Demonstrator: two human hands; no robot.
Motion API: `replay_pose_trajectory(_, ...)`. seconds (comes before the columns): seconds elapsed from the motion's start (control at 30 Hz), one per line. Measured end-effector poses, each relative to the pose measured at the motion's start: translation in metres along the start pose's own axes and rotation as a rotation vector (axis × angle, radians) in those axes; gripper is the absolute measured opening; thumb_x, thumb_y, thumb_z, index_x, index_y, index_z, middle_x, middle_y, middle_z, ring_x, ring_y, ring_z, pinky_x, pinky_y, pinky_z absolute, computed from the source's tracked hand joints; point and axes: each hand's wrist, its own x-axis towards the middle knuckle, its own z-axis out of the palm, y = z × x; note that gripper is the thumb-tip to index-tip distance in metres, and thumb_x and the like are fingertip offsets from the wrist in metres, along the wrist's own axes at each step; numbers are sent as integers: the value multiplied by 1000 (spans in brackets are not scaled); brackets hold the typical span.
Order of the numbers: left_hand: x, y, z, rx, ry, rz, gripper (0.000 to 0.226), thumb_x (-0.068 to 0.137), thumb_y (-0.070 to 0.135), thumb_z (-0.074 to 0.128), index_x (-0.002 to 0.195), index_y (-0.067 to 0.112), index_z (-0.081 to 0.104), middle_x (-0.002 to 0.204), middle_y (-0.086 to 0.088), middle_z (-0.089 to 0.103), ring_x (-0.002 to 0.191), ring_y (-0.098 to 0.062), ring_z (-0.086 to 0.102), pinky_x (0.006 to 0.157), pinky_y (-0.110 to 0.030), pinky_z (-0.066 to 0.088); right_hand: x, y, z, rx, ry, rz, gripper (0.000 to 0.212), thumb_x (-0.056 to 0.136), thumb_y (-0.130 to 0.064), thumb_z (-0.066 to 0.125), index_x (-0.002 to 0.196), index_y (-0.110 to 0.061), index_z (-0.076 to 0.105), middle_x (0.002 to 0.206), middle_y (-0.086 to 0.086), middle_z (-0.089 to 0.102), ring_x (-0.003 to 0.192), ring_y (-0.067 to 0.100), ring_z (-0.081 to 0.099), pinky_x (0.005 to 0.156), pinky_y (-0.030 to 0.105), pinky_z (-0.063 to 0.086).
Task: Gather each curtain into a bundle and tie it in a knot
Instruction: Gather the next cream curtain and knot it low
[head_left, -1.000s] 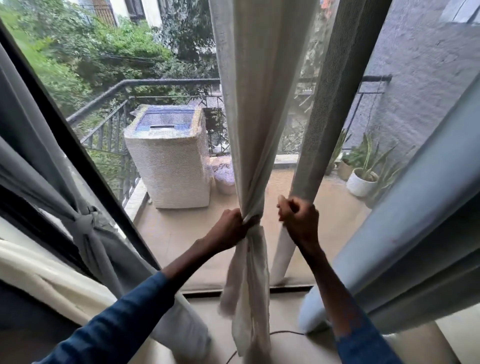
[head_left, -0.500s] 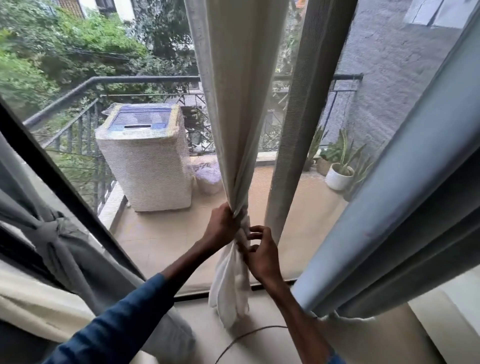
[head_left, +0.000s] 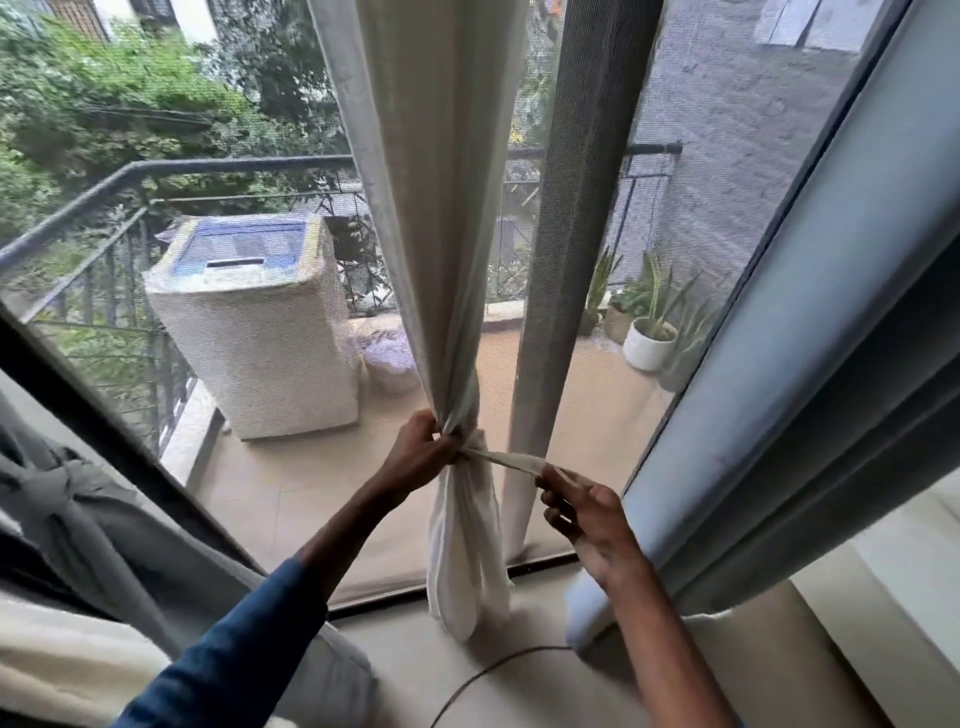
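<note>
1. Cream curtain (head_left: 441, 208) hangs gathered ahead of us; our left hand (head_left: 423, 452) grips its waist, fingers curled round the bundle.
2. Our right hand (head_left: 582, 512), low to the right of the left, pinches a taut strip (head_left: 511, 460) running from that waist.
3. Far left of our left hand we see a grey curtain (head_left: 67, 488), knotted.
4. Beyond our right hand, a white pot (head_left: 647, 348) holds a spiky plant (head_left: 662, 301).

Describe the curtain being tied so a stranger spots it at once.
Face the balcony window. The cream curtain hangs down its middle, between a knotted grey curtain at left and a blue-grey curtain at right. Only it is pale, gripped at its waist by the left hand while the right hand pinches its strip.
</note>
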Motion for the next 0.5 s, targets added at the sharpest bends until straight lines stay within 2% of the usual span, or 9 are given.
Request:
replay_pose_trajectory(0.07, 1, -2, -1, -36, 12, -15, 32, 75, 32, 62, 94, 8, 72, 87, -13, 75, 82, -28, 74, 73, -53, 60, 2, 1, 1, 201, 36, 59, 24, 79, -8, 78, 101, 1, 73, 77, 7, 66, 59, 10, 60, 54, 18, 52)
replay_pose_trajectory(0.13, 2, -7, -1, -69, 21, -32, 31, 73, 24, 56, 94, 9, 73, 89, -14, 75, 82, -30, 73, 73, -54, 60, 5, 0, 5, 359, 58, 92, 18, 81, -5, 75, 98, -2, 71, 75, 5, 67, 58, 9, 63, 55, 17, 54)
replay_pose_trajectory(0.2, 6, -17, 1, -109, 1, -38, 30, 75, 16, 50, 94, 8, 73, 92, -18, 74, 83, -34, 73, 73, -58, 58, 6, -5, 16, 426, 35, 67, 12, 86, -7, 72, 97, -6, 69, 77, 4, 68, 63, 10, 65, 58, 19, 55)
replay_pose_trajectory(0.3, 6, -15, 5, -154, 1, -56, 30, 75, 10, 47, 91, -3, 69, 93, -29, 70, 81, -42, 71, 69, -62, 57, -1, -20, 43, 418, -37, -42, 17, 84, -9, 72, 100, -3, 70, 84, 8, 69, 69, 11, 67, 58, 18, 55)
replay_pose_trajectory(0.4, -1, -1, 10, -227, 31, -67, 33, 69, 6, 42, 85, -17, 60, 80, -32, 66, 70, -36, 70, 65, -52, 60, -8, -30, 72, 177, -61, -336, 15, 84, 1, 73, 98, 7, 71, 90, 16, 72, 77, 17, 70, 71, 25, 58)
replay_pose_trajectory(0.43, -3, 1, 12, -223, 45, -47, 36, 67, 13, 42, 81, -17, 58, 70, -27, 62, 63, -30, 65, 60, -49, 56, -10, -29, 79, 23, -59, -478, 13, 83, 4, 74, 95, 7, 72, 90, 15, 74, 79, 18, 71, 75, 28, 58)
replay_pose_trajectory(0.5, -4, -1, 12, -209, 65, -6, 45, 67, 29, 44, 75, -14, 54, 63, -14, 53, 60, -20, 52, 56, -40, 45, -11, -21, 88, -302, -48, -710, 14, 78, 9, 77, 88, -1, 75, 85, 3, 77, 78, 12, 71, 74, 25, 57)
